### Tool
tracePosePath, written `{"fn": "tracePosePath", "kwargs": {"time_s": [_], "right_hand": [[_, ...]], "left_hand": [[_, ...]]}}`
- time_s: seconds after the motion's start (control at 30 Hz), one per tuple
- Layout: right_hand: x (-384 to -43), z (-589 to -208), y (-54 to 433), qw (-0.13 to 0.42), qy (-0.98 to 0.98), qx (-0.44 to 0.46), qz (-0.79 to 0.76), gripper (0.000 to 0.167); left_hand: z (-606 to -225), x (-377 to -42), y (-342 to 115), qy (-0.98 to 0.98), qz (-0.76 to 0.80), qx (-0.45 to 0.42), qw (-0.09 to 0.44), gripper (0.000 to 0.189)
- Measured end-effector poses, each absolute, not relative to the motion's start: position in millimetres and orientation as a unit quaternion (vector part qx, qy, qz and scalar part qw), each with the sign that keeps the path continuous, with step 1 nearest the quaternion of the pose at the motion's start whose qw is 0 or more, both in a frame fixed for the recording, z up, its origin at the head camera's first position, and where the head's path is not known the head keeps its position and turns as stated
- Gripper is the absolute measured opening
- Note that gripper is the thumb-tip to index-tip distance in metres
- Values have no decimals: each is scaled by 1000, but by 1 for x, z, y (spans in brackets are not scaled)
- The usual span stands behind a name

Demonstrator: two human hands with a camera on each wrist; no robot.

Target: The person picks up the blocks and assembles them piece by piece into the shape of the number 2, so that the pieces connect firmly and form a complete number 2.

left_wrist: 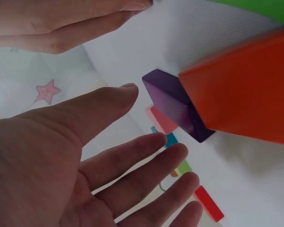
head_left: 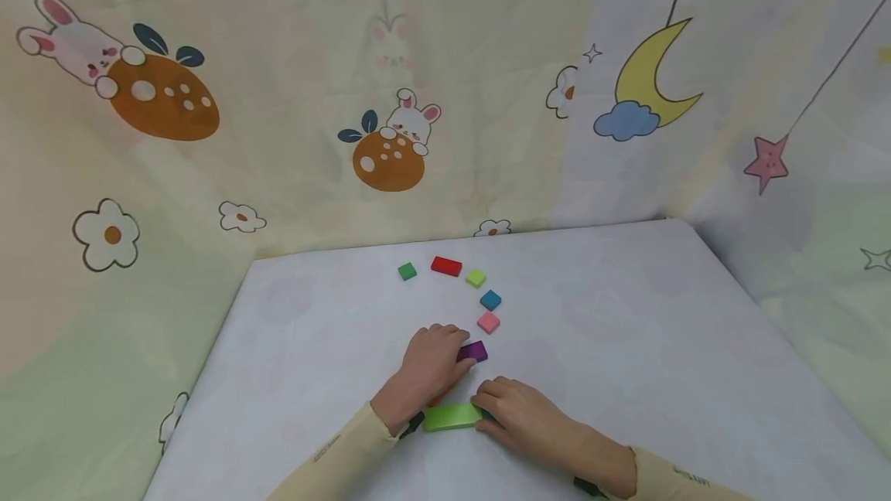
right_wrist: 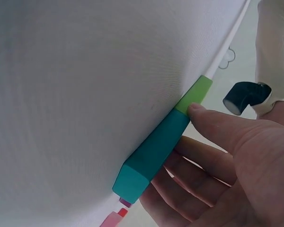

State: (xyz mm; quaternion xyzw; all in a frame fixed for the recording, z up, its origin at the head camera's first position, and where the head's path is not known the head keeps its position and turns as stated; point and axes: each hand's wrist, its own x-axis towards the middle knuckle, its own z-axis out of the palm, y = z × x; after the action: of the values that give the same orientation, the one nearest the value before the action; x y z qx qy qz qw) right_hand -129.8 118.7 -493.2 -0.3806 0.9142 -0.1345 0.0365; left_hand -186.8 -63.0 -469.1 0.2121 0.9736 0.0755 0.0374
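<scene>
Right hand (head_left: 524, 414): thumb and fingers curled round the teal block (right_wrist: 154, 146), fingertips hidden behind it. Light green block (head_left: 448, 417) just left of this hand; the two blocks appear end to end, long axes in one line, running sideways from the right hand toward the left hand's wrist. Right thumb tip at the joint, presumably to true up the ends. Left hand (head_left: 433, 362): fingers spread, fairly straight, no grip seen; perhaps placed to guard the purple block (head_left: 476, 352), near its thumb. Orange block (left_wrist: 248, 87), partly hidden by the left hand in head view, slants away toward purple; contact between them: cannot tell.
</scene>
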Motion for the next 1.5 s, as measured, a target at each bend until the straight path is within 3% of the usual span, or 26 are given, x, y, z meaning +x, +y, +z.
{"fn": "tracePosePath", "kwargs": {"time_s": [0.83, 1.5], "right_hand": [[-129, -496, 116, 50, 914, -379, -135, 30], [-131, -496, 119, 52, 920, -366, -128, 32]], "left_hand": [[-476, -197, -44, 976, 15, 211, 55, 37], [-477, -208, -53, 981, 58, 171, 76, 35]]}}
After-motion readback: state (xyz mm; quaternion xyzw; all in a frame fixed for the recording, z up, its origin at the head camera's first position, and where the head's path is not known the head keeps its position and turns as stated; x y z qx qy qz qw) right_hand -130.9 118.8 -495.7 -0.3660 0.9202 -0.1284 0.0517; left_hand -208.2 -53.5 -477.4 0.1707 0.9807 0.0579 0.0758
